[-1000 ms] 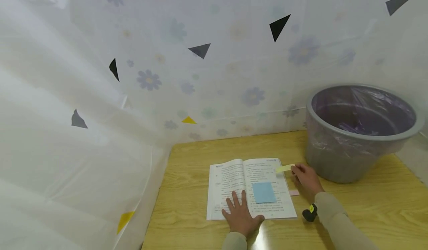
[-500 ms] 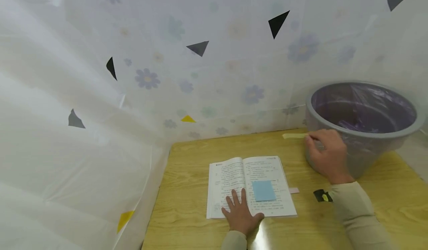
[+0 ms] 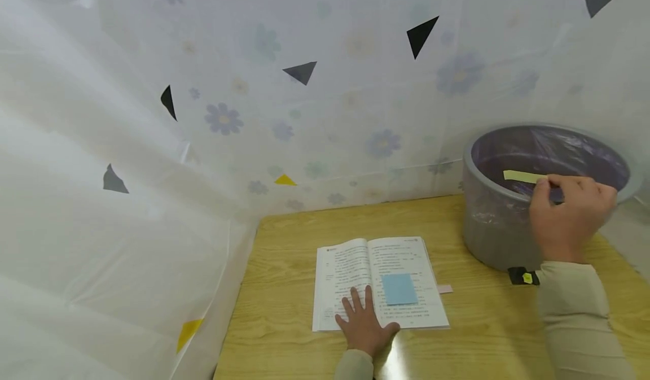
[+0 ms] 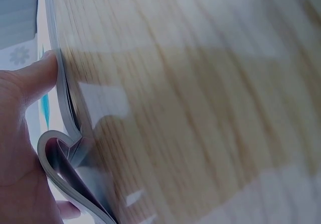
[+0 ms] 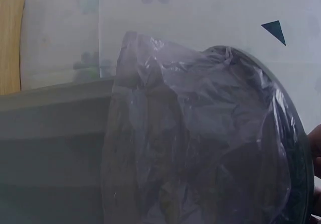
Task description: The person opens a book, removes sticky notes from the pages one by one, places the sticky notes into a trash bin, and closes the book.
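An open book (image 3: 340, 267) lies on the wooden table, a blue square sticky note (image 3: 399, 289) on its right page. My left hand (image 3: 363, 323) rests on the lower part of the book with fingers spread; in the left wrist view the thumb lies at the book's edge (image 4: 64, 91). My right hand (image 3: 574, 210) pinches a yellow paper strip (image 3: 524, 177) between thumb and fingers, above the near rim of a grey bin (image 3: 500, 233). A thin plastic liner (image 5: 220, 98) covers the bin's rim. Only fingertips of the right hand show in the right wrist view.
A pink tab (image 3: 444, 288) sticks out from the book's right edge. The wooden table (image 3: 284, 289) ends at a flower-patterned sheet (image 3: 304, 137) behind it and a white plastic sheet (image 3: 101, 267) on the left.
The right hand has carried the yellow strip from the book's upper right edge, rightward and up, to over the bin. The left hand has stayed on the book.
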